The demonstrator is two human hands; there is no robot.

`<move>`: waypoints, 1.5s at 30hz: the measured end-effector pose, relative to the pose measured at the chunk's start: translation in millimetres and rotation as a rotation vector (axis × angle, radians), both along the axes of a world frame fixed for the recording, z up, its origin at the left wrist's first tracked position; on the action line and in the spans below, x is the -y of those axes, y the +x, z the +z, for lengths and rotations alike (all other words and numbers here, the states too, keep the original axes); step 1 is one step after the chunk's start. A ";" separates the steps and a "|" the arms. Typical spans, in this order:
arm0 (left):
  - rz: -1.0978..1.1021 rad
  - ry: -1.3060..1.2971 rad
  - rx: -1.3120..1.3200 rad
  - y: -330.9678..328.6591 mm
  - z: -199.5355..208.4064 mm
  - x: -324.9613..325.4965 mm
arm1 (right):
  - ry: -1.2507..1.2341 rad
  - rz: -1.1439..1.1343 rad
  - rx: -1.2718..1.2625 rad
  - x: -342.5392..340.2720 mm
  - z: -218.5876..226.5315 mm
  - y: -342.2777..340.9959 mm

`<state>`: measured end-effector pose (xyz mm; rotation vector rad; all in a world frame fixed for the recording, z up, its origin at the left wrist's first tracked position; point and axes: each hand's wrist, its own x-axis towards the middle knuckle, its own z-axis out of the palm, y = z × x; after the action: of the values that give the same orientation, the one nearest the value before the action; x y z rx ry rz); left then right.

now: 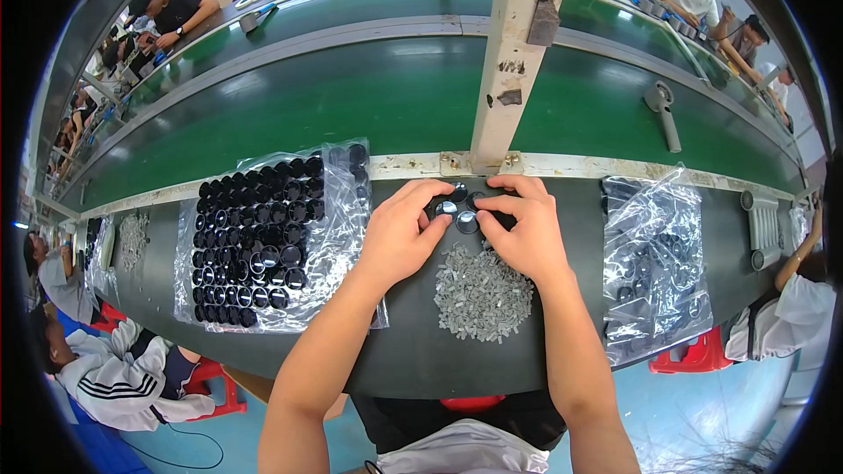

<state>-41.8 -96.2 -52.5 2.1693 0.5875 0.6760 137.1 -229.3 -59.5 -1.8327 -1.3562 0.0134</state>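
Observation:
Several black round glossy caps lie close together on the dark table between my two hands. My left hand has its fingers curled, with thumb and index at the edges of one cap. Opposite it, my right hand is bent inward, its index finger and thumb at another cap, which is partly hidden. A heap of small grey plastic pieces sits on the table just below the caps, beside my right wrist. Rows of similar black caps rest on a clear plastic bag left of my left forearm.
A clear bag with dark caps inside lies to the right. Behind the table runs a green conveyor belt, with a white post in front. A grey handled part lies on the belt. Grey tubes stand far right; co-workers sit around.

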 end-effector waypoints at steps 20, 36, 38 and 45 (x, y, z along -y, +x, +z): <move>0.019 0.009 0.016 0.7 0.5 2.4 | -0.166 0.133 -0.021 4.3 7.5 -5.9; -0.006 0.045 -0.005 0.8 1.7 2.2 | -0.096 0.053 -0.005 -1.7 -2.9 -7.9; -0.005 0.048 -0.008 0.7 1.5 2.2 | -0.100 0.057 -0.028 -1.9 -2.7 -7.6; 0.011 0.011 0.008 0.3 1.8 1.8 | 0.010 0.045 -0.077 -2.9 -2.1 0.4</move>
<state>-41.5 -98.0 -50.6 2.1739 0.5933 0.6945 137.5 -226.4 -61.6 -1.7751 -1.3407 0.0999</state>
